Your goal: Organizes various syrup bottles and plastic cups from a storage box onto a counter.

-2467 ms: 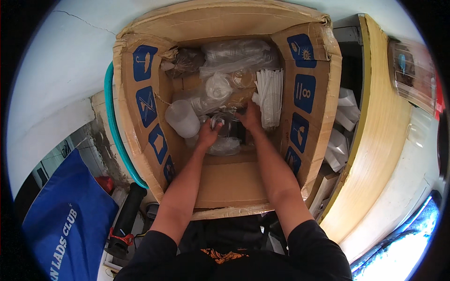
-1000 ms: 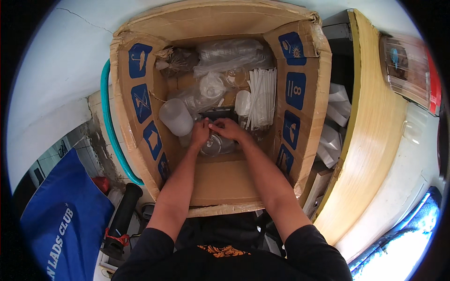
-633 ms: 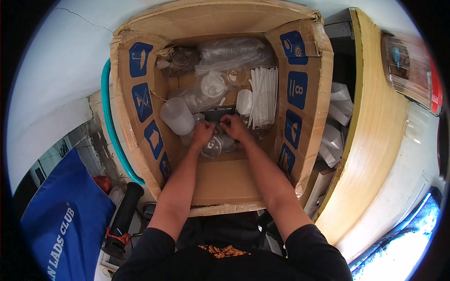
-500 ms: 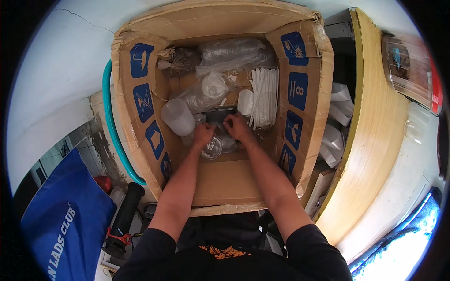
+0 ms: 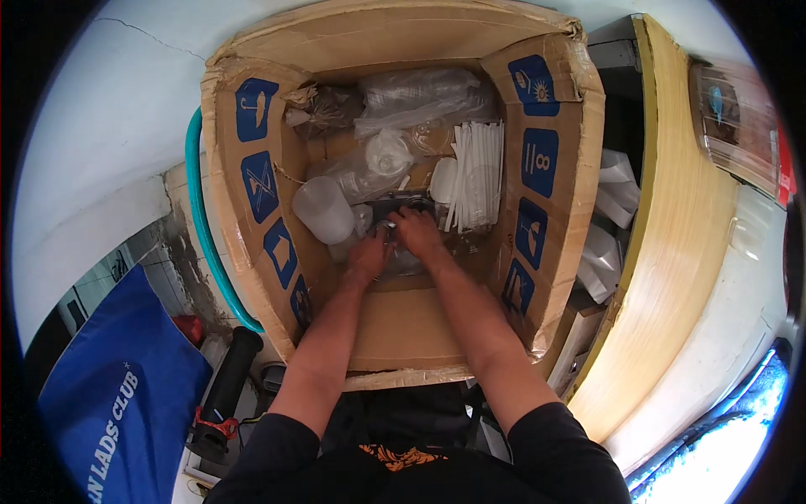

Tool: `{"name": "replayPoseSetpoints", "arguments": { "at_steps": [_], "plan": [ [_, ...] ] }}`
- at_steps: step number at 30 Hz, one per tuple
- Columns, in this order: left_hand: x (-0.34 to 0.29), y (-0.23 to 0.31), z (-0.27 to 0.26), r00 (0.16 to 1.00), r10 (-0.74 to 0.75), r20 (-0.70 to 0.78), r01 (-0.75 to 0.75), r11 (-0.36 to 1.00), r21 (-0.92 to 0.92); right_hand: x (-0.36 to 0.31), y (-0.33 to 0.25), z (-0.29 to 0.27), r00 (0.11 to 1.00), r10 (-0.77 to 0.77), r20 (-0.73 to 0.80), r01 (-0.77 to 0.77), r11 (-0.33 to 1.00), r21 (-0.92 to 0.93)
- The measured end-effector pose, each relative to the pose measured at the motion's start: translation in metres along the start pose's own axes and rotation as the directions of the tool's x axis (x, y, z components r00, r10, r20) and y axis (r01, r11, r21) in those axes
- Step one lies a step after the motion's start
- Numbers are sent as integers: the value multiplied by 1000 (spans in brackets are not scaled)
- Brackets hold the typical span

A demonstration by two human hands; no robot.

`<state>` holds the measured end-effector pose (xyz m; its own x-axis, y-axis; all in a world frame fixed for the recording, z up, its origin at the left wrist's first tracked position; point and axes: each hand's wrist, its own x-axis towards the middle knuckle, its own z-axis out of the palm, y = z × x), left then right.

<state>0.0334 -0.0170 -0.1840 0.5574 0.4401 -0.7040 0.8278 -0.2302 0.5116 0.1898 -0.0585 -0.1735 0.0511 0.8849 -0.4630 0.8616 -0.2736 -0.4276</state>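
Note:
Both my hands are down inside a deep cardboard box [image 5: 403,328], close together near its front wall. My left hand [image 5: 369,254] is closed, its fingers on a crinkled clear plastic bag [image 5: 410,265]. My right hand [image 5: 416,233] meets it with bent fingers, pinching the same plastic; a small pale bit shows at the fingertips. My hands mostly hide the bag and what it holds. Just beyond them lies a dark flat thing [image 5: 388,206]. A frosted plastic cup [image 5: 323,210] leans on its side left of my hands.
Right of my hands lie a bundle of white wrapped straws [image 5: 477,176] and a white lid [image 5: 442,180]. Farther back are bagged clear lids [image 5: 388,153], a long clear bag of cups [image 5: 416,97] and a brown bag [image 5: 327,111]. A wooden panel [image 5: 672,210] stands right of the box.
My hands have come together, the left moving slightly right and the right moving left and nearer. The round clear lid seen by my left hand is now covered.

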Motion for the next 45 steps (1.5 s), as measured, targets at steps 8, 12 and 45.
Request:
{"name": "replayPoseSetpoints", "arguments": {
  "at_steps": [8, 12, 45],
  "plan": [
    [-13, 16, -18, 968, 8, 251, -97, 933, 346, 8, -7, 13, 992, 129, -9, -129, 991, -29],
    [-8, 36, -29, 818, -166, 550, 18, 964, 264, 0, 7, 15, 974, 228, 10, -229, 973, 30],
    [-11, 13, -54, 694, -158, 703, 225, 974, -3, -5, -9, -2, 995, 88, -57, -63, 936, 347]
  ]
}}
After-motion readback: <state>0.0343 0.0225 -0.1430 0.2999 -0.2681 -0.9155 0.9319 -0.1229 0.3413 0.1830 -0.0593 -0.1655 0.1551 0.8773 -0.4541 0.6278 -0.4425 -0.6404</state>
